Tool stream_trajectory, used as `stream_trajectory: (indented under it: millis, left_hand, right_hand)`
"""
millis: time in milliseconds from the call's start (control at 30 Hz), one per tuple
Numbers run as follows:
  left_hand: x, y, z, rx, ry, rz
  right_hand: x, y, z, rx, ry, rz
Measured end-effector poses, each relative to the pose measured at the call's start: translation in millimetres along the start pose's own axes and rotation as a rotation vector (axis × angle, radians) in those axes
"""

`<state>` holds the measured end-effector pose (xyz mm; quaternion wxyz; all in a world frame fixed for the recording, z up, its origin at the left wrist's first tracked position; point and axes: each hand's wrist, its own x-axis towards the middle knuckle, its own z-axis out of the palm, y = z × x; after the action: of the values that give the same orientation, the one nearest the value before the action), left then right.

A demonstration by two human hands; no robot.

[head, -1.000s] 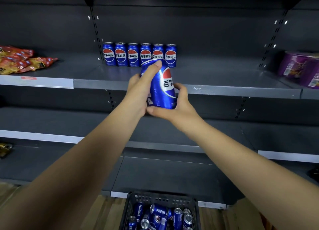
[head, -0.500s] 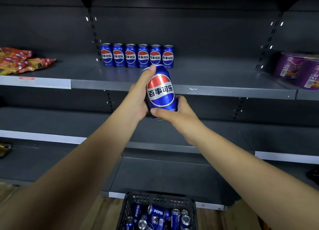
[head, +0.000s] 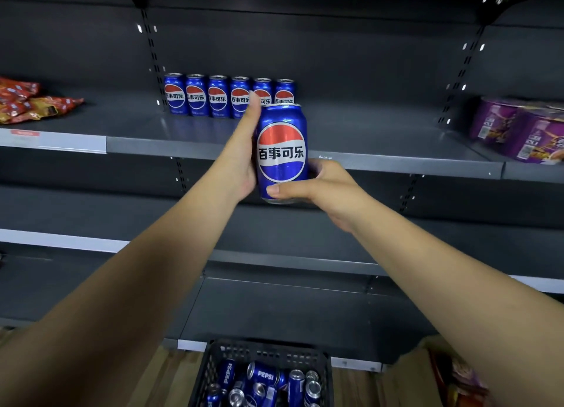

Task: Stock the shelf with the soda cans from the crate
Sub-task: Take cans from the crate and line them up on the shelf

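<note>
I hold one blue soda can (head: pixel 281 150) upright in front of the upper shelf (head: pixel 381 150), its logo facing me. My left hand (head: pixel 241 159) grips its left side, fingers reaching up to the top rim. My right hand (head: pixel 320 190) grips the bottom right, thumb across the lower front. Behind it, a row of several matching cans (head: pixel 207 97) stands at the back of the shelf; the held can partly hides the rightmost ones. The black crate (head: pixel 265 350) on the floor below holds several loose cans (head: pixel 267 376).
Red snack bags (head: pixel 27 101) lie on the shelf at far left. Purple packs (head: pixel 518 129) sit at far right. Two lower grey shelves (head: pixel 305 229) run beneath. The upper shelf right of the can row is bare. A bag (head: pixel 451 376) sits right of the crate.
The can has been turned from tilted to upright with its logo toward me, and both hands have lifted it closer to the shelf's front edge.
</note>
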<state>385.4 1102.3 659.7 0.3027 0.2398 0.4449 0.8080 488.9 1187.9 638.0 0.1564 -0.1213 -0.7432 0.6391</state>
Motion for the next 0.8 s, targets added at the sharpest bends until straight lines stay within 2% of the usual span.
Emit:
stream_trajectory:
  millis: [67,233,500,800]
  left_hand:
    - [9,-4,-3,0.01,0.066,-0.039]
    - [34,-18,-23,0.37,0.266,-0.024]
    - [70,-20,-42,0.637,0.201,-0.069]
    - [127,-18,-21,0.675,0.21,-0.048]
  right_hand:
    - [5,2,-4,-0.015,0.022,-0.001]
    - [30,3,-16,-0.02,0.086,0.015]
    - [78,-4,-34,-0.038,0.175,-0.012]
    - [131,2,-70,-0.096,0.237,-0.021]
